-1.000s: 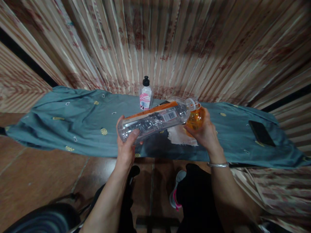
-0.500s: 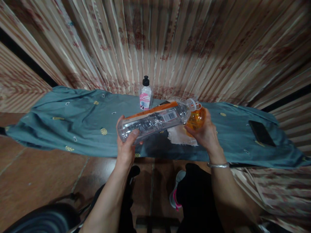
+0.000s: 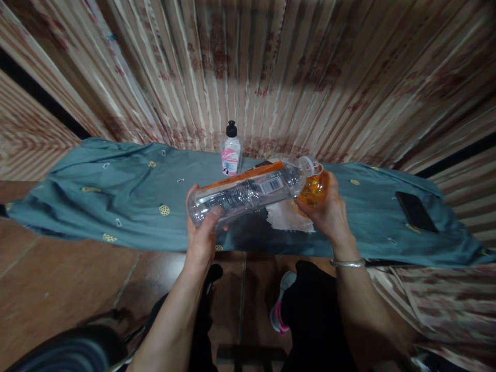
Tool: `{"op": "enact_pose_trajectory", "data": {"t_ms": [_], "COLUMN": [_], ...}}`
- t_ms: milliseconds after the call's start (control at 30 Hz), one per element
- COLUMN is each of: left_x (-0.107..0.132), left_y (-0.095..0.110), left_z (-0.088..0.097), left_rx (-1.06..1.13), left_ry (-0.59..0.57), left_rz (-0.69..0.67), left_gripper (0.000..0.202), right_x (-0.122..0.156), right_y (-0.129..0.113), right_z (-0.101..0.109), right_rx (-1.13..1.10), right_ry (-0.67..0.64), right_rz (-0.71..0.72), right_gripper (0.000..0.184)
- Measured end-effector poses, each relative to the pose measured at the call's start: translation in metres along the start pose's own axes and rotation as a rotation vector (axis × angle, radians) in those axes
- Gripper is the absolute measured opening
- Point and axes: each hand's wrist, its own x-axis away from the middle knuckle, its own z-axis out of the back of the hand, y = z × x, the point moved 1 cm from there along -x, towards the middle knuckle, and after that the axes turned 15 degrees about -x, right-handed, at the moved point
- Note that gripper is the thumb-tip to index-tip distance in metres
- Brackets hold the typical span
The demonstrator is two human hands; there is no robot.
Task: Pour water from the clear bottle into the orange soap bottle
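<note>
My left hand (image 3: pixel 203 230) is wrapped round the base of a clear plastic bottle (image 3: pixel 248 192) with an orange label and a barcode. The bottle lies tilted, its uncapped neck up and to the right. My right hand (image 3: pixel 327 209) grips a small orange see-through container (image 3: pixel 313 189), whose exact kind I cannot make out. The bottle's mouth is right at the container's top; whether they touch is unclear. Beneath them a torn piece of white paper (image 3: pixel 289 218) lies on the cloth.
A green patterned cloth (image 3: pixel 127 191) covers the narrow table. Behind the bottle stands a small black-capped bottle (image 3: pixel 231 151) with a pink label. A black phone (image 3: pixel 416 212) lies at the right. Pleated curtains (image 3: pixel 248 67) hang close behind the table.
Almost nothing differs: both hands keep their hold and the bottle stays at the same tilt. The view has shifted very slightly.
</note>
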Motion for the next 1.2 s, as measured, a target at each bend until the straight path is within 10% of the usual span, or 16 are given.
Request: {"op": "enact_pose_trajectory", "data": {"t_ms": [1200], "left_x": [0.0006], "left_y": [0.0018], "left_z": [-0.0003], "left_rx": [-0.006], "left_ry": [0.016], "left_rz": [0.013], "left_gripper": [0.101], "right_x": [0.0011], "right_y": [-0.0031], "right_z": [-0.005], "right_rx": [0.005], "right_ry": [0.022], "right_rz": [-0.057], "right_gripper": [0.108]}}
